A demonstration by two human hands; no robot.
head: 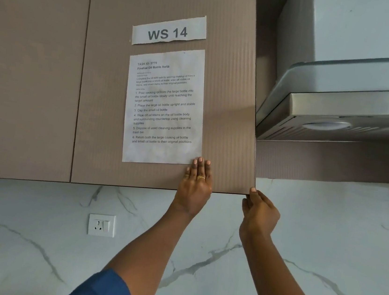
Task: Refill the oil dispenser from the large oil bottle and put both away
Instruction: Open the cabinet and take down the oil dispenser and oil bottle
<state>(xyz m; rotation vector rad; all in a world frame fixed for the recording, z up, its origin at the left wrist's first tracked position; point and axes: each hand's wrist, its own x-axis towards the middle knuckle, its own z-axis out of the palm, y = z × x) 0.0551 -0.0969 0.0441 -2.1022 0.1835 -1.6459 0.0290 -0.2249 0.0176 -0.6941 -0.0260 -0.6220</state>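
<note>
I face a brown wall cabinet door (230,102) with a "WS 14" label (169,31) and a printed task sheet (164,107) taped on it. My left hand (196,184) lies flat against the door's lower part, fingers straight, beside the sheet's bottom right corner. My right hand (260,211) holds the door's bottom right corner, thumb on the front edge and fingers curled behind it. No oil bottle or dispenser is in view.
A second brown cabinet door (28,78) is to the left. A steel range hood (353,105) juts out at the right, close to the door's edge. Below is a white marble wall (29,249) with a socket and switch (101,225).
</note>
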